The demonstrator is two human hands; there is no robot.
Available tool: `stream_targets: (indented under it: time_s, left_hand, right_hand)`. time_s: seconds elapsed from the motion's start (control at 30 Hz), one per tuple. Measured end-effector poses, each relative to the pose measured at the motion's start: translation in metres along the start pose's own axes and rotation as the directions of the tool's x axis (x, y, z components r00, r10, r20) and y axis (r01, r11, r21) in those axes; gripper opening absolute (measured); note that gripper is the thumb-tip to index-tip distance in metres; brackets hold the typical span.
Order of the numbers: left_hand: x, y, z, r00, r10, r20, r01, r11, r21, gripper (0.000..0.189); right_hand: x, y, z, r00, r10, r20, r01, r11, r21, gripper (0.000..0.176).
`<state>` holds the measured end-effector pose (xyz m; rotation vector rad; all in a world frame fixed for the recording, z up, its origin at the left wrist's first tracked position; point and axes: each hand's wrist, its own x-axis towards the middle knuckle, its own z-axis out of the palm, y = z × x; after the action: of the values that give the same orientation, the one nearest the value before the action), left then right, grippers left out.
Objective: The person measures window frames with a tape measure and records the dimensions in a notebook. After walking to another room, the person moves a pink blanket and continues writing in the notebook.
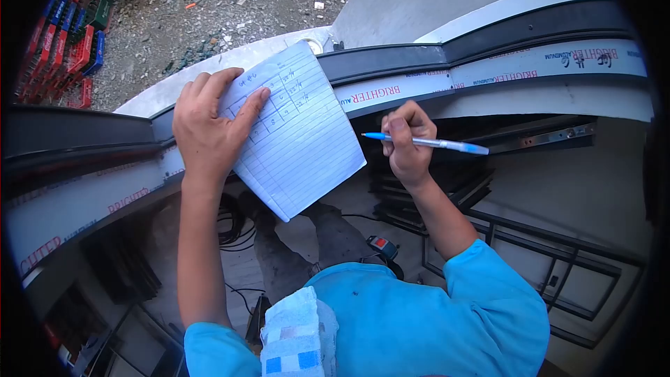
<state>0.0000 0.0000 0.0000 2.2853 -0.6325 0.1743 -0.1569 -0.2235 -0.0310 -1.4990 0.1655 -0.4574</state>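
- Outside, a gravel yard (265,0) lies beyond a curved ledge, with stacked crates (59,42) at the far left
- The left hand (206,115) is partly closed on the left edge of a lined notebook (307,146), thumb over the page, probably to steady it while keeping most of the writing in view
- The notebook slants in front of the person, its upper part over the dark frame (384,59), perhaps using that as a rest
- The right hand (412,146) is narrowed around a pen (447,145), pinched by thumb and fingers just beside the page's right edge; its blue tip points left, apart from the paper, an angle that seems to suit writing
- Crate lettering is too small to read surely
- The page bears a handwritten grid of figures, several looking like 22 and a fraction; the rest is unclear
- White film (377,95) along the frame repeats "BRIGHTER ALUMINUM" in red and blue, with a dark handwritten mark (593,60) at right, seemingly ending in "#6"
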Motion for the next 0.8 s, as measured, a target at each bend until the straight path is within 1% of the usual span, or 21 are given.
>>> stream_targets:
  time_s: [0.03,0.07,0.1,0.17,0.23,0.3,0.33,0.37,0.4,0.5,0.53,0.63,0.67,0.7,0.73,0.77,0.8]
  left_hand:
    - [0.006,-0.008,0.007,1.000,0.019,-0.023,-0.019,1.000,0.009,0.039]
    - [0.011,-0.017,0.015,0.998,0.036,-0.047,-0.036,0.999,0.019,0.039]
    - [0.021,0.010,-0.011,0.995,0.086,-0.051,-0.083,0.995,0.058,0.039]
    - [0.026,0.009,-0.003,0.991,0.130,-0.025,-0.127,0.988,0.083,0.038]
    - [0.014,0.005,-0.014,0.993,0.115,0.000,-0.113,0.980,0.164,0.038]
    - [0.015,0.003,-0.014,0.996,0.091,-0.014,-0.087,0.979,0.184,0.039]
    - [0.015,0.005,-0.017,0.997,0.081,-0.014,-0.078,0.981,0.180,0.040]
    - [0.015,0.006,-0.020,0.997,0.075,-0.013,-0.071,0.982,0.174,0.041]
    - [0.013,0.008,-0.024,0.999,0.026,0.026,-0.030,0.987,0.156,0.045]
    - [0.001,0.007,-0.028,0.969,0.197,-0.147,-0.164,0.964,0.209,0.050]
    - [-0.006,0.011,-0.031,0.937,0.272,-0.218,-0.223,0.948,0.227,0.048]
    - [-0.053,0.035,-0.041,0.873,0.375,-0.311,-0.357,0.927,0.113,0.041]
    - [-0.077,0.038,-0.043,0.896,0.394,-0.204,-0.402,0.916,-0.001,0.037]
    - [-0.102,0.037,-0.042,0.902,0.421,-0.094,-0.430,0.895,-0.118,0.034]
    - [-0.129,0.036,-0.041,0.902,0.407,0.143,-0.351,0.885,-0.306,0.029]
    - [-0.159,0.034,-0.041,0.847,0.357,0.394,-0.172,0.885,-0.433,0.029]
    - [-0.185,0.030,-0.045,0.706,0.349,0.616,-0.010,0.875,-0.484,0.032]
  right_hand:
    - [-0.021,0.015,-0.014,0.991,0.133,-0.017,-0.134,0.991,-0.008,0.021]
    - [-0.043,0.035,-0.031,0.964,0.266,0.023,-0.260,0.954,-0.148,0.022]
    - [-0.070,0.020,-0.049,0.928,0.370,0.049,-0.344,0.899,-0.272,0.023]
    - [-0.132,0.063,-0.088,0.867,0.497,0.017,-0.427,0.762,-0.488,0.024]
    - [-0.213,0.081,-0.103,0.862,0.506,0.025,-0.338,0.611,-0.715,0.031]
    - [-0.275,0.120,-0.127,0.759,0.643,-0.100,-0.470,0.436,-0.767,0.035]
    - [-0.291,0.129,-0.130,0.607,0.769,-0.198,-0.713,0.417,-0.563,0.035]
    - [-0.302,0.136,-0.129,0.417,0.878,-0.236,-0.888,0.339,-0.309,0.035]
    - [-0.305,0.133,-0.124,0.208,0.955,-0.210,-0.978,0.205,-0.032,0.035]
    - [-0.305,0.124,-0.117,-0.045,0.999,0.005,-0.997,-0.045,0.062,0.032]
    - [-0.311,0.126,-0.111,-0.033,0.998,0.046,-0.996,-0.036,0.081,0.032]
    - [-0.320,0.120,-0.089,-0.014,1.000,0.018,-1.000,-0.014,-0.018,0.034]
    - [-0.294,0.064,-0.059,0.026,0.998,-0.057,-0.990,0.017,-0.141,0.033]
    - [-0.286,0.046,-0.047,0.112,0.993,0.040,-0.987,0.115,-0.113,0.034]
    - [-0.283,0.035,-0.035,0.197,0.971,0.132,-0.975,0.208,-0.076,0.035]
    - [-0.283,0.021,-0.021,0.280,0.934,0.220,-0.955,0.293,-0.031,0.038]
    - [-0.275,-0.004,0.004,0.367,0.897,0.246,-0.924,0.381,-0.012,0.040]
